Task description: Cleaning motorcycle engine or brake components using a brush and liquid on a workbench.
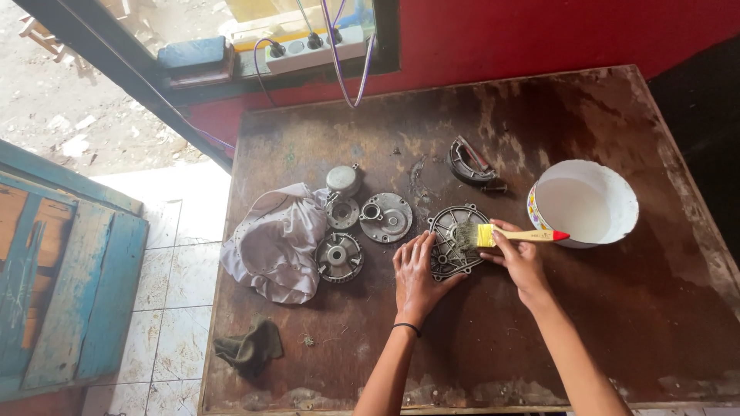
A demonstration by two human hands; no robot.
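Metal cover (451, 245) lies mid-counter (617, 323), pinned flat by the open left hand (417, 276) at its 7 o'clock; the right hand (518, 258) grips a brush (509, 235) on it, bowl (586, 202) at 2 o'clock.

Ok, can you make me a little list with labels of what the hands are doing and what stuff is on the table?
left hand: flat on the round grey metal cover plate, steadying it
right hand: grips the yellow-handled paintbrush, bristles on the plate
bowl: white enamel bowl of pale liquid, right of the brush
other parts: round grey metal discs, curved dark brake shoe
cloths: pale rag, small dark rag
surface: worn brown wooden table
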